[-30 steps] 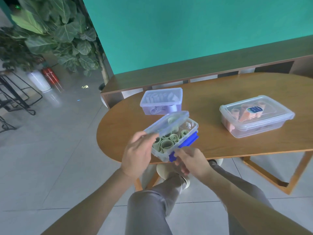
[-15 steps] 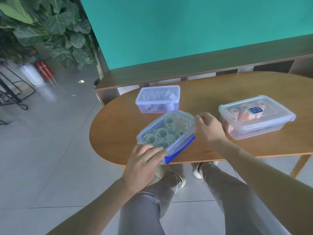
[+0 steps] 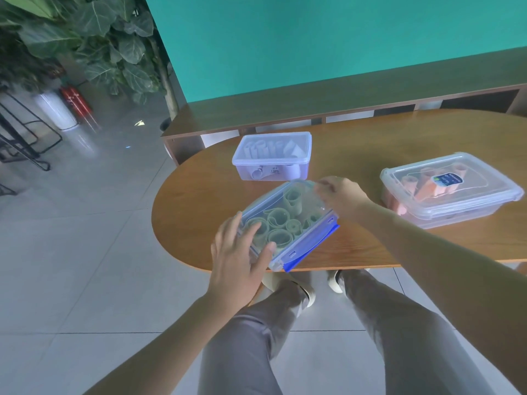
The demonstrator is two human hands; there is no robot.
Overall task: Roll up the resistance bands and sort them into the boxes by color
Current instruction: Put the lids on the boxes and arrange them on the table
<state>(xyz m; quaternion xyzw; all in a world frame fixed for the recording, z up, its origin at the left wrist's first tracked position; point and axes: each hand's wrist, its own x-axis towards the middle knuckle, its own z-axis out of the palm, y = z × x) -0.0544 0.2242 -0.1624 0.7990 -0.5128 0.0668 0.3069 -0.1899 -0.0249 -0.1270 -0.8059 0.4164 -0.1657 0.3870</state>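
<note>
A clear box with blue latches (image 3: 306,246) sits at the table's near edge, holding several rolled green bands (image 3: 278,220) under its lid. My left hand (image 3: 239,260) lies on the lid's near left corner, fingers spread and fairly straight, thumb on top. My right hand (image 3: 340,199) has its fingers curled over the lid's far right corner. A box of pale lilac rolls (image 3: 272,156) stands lidded behind it. To the right is a lidded box of pink rolls (image 3: 450,192).
The oval wooden table (image 3: 370,143) has a low wooden shelf unit (image 3: 285,115) and a teal wall behind it. A leafy plant (image 3: 108,47), a red extinguisher (image 3: 75,99) and a black metal rack (image 3: 20,138) stand at the left. My knees are under the table edge.
The raised lid has come down flat onto the green-band box. My right hand moved from the front latch to the far right corner; my left hand shifted onto the near left corner.
</note>
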